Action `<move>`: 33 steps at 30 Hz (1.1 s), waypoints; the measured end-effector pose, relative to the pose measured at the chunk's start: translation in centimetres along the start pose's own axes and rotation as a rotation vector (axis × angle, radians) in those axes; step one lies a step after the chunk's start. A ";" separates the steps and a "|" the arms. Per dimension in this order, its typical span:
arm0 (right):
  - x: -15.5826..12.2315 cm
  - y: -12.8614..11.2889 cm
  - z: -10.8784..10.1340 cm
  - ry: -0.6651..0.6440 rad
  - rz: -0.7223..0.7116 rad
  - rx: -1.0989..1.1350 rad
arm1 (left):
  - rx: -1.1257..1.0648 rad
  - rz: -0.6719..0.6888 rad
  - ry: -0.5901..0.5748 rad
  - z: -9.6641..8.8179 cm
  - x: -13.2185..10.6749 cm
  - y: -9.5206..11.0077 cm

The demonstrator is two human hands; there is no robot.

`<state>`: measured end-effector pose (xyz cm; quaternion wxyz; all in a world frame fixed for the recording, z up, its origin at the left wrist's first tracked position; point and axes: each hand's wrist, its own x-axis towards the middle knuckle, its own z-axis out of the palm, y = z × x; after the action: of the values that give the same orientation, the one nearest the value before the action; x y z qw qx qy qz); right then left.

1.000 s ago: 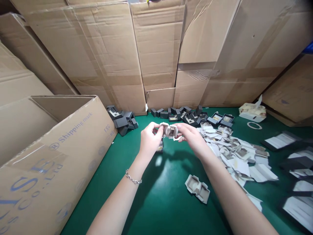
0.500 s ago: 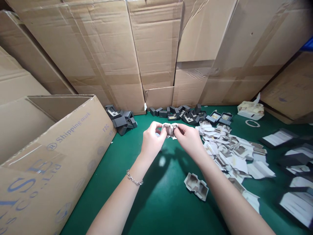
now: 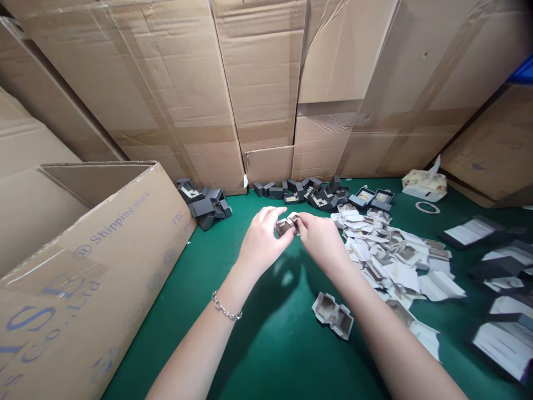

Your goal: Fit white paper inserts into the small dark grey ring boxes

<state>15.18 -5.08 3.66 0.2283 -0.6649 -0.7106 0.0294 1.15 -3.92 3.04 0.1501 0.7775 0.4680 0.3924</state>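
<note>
Above the green table, a small folded grey-white cardboard insert [image 3: 285, 226] is held between my two hands. My left hand [image 3: 263, 236] curls around its left side, the thumb below and the index finger above. From the right, my right hand [image 3: 320, 233] pinches its edge between thumb and fingers. Part of the insert is hidden by the fingers. Below my right wrist lies another opened cardboard insert [image 3: 333, 315] with two hollows, resting on the table. A pile of flattened and torn white-grey cardboard pieces [image 3: 402, 272] spreads beside my right forearm.
A large open carton [image 3: 95, 266] stands at left. Small black boxes [image 3: 210, 205] lie beside it, and more black boxes [image 3: 320, 191] line the back wall. A tissue pack [image 3: 425, 184] and white ring [image 3: 427, 207] sit back right. Black trays [image 3: 506, 347] are at far right.
The insert has turned and folded in my hands. My left hand has shifted slightly right, with its fingers opening wider around it. The right hand keeps its pinch.
</note>
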 end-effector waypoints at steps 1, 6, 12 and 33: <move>-0.1 -0.2 0.1 -0.009 -0.022 -0.026 | 0.050 0.032 -0.015 0.0 -0.1 0.0; -0.6 -0.5 0.6 0.025 -0.119 -0.056 | 0.169 0.013 -0.130 0.1 -0.3 0.4; -0.5 -0.5 1.5 0.021 -0.192 0.048 | 0.249 -0.036 -0.148 0.6 -0.3 -0.1; -0.4 -1.1 1.0 0.179 0.049 0.316 | -0.132 -0.277 0.157 0.5 0.1 -0.4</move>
<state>13.82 -5.31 3.05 0.3915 -0.6377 -0.6577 0.0869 1.28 -3.56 2.55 0.2166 0.6608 0.5543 0.4574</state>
